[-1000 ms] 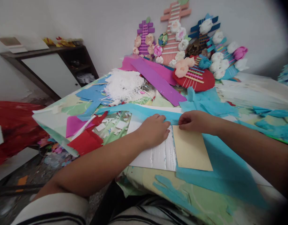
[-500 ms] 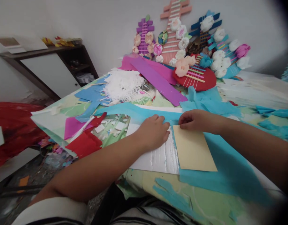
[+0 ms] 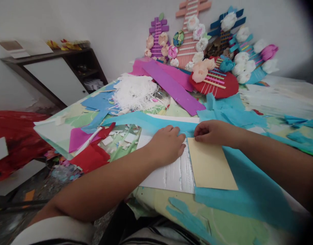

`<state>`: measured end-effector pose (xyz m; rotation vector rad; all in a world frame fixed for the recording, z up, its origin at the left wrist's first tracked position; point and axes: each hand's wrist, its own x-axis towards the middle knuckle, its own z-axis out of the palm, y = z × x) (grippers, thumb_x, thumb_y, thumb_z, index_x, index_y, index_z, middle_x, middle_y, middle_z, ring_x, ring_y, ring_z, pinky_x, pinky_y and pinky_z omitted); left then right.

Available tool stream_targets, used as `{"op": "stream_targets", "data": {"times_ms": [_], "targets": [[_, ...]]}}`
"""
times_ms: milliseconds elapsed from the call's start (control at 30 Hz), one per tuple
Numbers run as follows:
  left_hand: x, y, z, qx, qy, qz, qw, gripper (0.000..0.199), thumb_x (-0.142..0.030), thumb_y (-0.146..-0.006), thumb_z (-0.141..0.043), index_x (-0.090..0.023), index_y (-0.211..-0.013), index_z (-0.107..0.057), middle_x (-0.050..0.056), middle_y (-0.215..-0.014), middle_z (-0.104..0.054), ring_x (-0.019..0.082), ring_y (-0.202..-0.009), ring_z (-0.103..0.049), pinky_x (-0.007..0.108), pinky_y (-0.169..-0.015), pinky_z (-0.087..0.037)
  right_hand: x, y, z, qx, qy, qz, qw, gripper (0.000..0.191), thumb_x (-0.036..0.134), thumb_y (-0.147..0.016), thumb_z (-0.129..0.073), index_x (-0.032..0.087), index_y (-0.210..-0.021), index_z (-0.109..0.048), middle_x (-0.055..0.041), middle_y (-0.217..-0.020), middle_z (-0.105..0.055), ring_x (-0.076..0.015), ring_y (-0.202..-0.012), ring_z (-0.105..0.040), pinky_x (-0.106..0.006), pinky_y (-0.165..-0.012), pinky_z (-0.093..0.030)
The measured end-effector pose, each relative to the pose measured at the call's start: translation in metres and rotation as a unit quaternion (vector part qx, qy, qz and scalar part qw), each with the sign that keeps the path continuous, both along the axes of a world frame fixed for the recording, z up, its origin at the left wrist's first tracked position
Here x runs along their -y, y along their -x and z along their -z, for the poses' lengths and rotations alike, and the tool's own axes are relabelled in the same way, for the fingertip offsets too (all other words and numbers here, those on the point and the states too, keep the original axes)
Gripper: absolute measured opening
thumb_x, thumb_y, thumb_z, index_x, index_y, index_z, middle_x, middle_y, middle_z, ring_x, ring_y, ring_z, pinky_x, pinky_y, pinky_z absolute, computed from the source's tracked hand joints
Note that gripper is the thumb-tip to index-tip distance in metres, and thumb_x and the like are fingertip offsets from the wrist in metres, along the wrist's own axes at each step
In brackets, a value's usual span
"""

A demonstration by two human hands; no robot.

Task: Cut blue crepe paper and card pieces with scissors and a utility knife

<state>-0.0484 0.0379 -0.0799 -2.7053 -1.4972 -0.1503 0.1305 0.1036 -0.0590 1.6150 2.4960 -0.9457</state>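
Note:
My left hand (image 3: 169, 144) lies on a white board (image 3: 161, 178), its fingers slightly apart and bent. Streaks of wet-looking glue (image 3: 185, 172) run down the board beside it. My right hand (image 3: 209, 132) is closed in a pinch at the top edge of a pale yellow card (image 3: 214, 166). That card lies along the board's right edge, over turquoise paper (image 3: 250, 190). A turquoise strip (image 3: 169, 123) passes behind both hands. What sits inside my right hand's curled fingers is partly hidden.
White scraps (image 3: 118, 137) and red paper (image 3: 91, 158) lie to the left. Farther back are a heap of white string (image 3: 136, 90) and a purple strip (image 3: 174, 88). Decorated pieces with paper flowers (image 3: 188, 41) lean on the wall. A cabinet (image 3: 54, 76) stands at left.
The view has shifted slightly. Both hands stay in nearly the same place on the board and card.

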Motion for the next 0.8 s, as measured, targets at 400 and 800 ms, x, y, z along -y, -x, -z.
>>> {"op": "stream_targets", "data": {"times_ms": [400, 800], "targets": [[0.002, 0.0, 0.001, -0.005, 0.002, 0.011, 1.0, 0.034, -0.029, -0.084, -0.035, -0.026, -0.116, -0.047, 0.01, -0.11, -0.049, 0.027, -0.102, -0.04, 0.039, -0.08, -0.036, 0.01, 0.009, -0.008, 0.083, -0.081, -0.067, 0.991, 0.017, 0.028, -0.066, -0.045, 0.02, -0.072, -0.059, -0.001, -0.071, -0.061, -0.0121, -0.062, -0.051, -0.023, -0.053, -0.035], [0.005, -0.002, -0.003, -0.042, -0.006, 0.012, 0.999, 0.032, -0.027, -0.084, -0.037, -0.027, -0.114, -0.05, 0.009, -0.121, -0.045, 0.027, -0.106, -0.041, 0.042, -0.084, -0.034, 0.032, -0.007, -0.002, 0.097, -0.299, -0.181, 0.932, 0.028, 0.036, -0.073, -0.047, 0.019, -0.091, -0.061, -0.0087, -0.096, -0.058, -0.0229, -0.092, -0.052, -0.034, -0.075, -0.04]]}}
